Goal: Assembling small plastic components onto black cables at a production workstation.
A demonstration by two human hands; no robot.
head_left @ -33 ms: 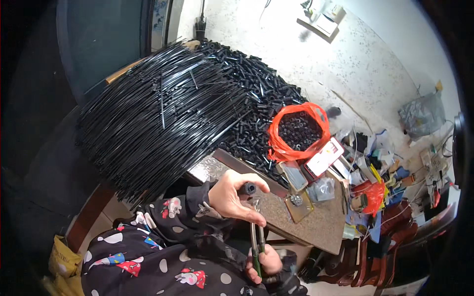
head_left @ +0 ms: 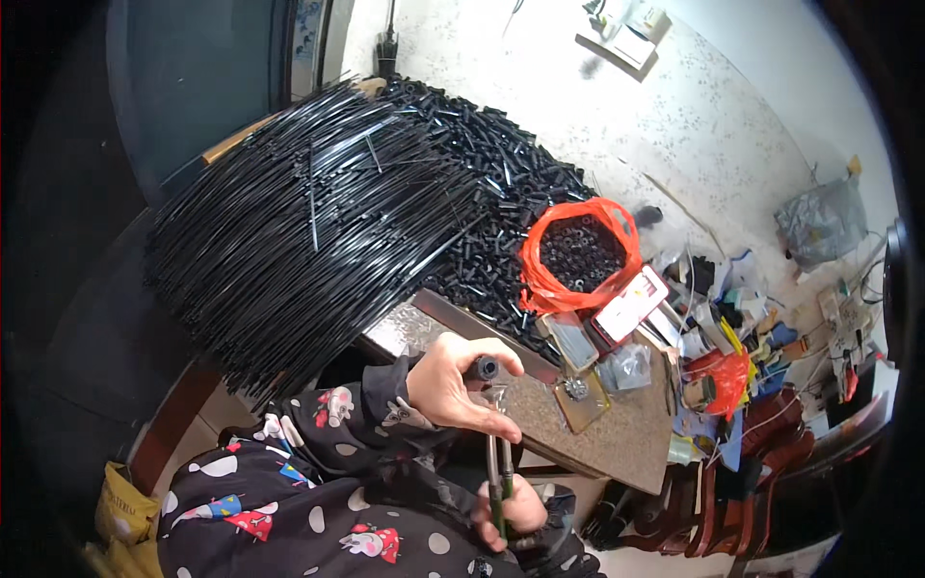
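Orange bag, seemingly of black rings

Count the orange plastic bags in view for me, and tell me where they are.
2. One large orange bag sits open beside the heap of black tube pieces, filled with them. A smaller orange bag lies in the clutter right of the worktop. Others may be buried there.

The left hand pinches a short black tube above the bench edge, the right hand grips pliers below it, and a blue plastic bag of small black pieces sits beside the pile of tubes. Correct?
Not quite. In the head view the plastic bag of small black pieces is orange-red, not blue. The rest holds: the left hand pinches a short black tube above the bench edge, and the right hand grips pliers below it.
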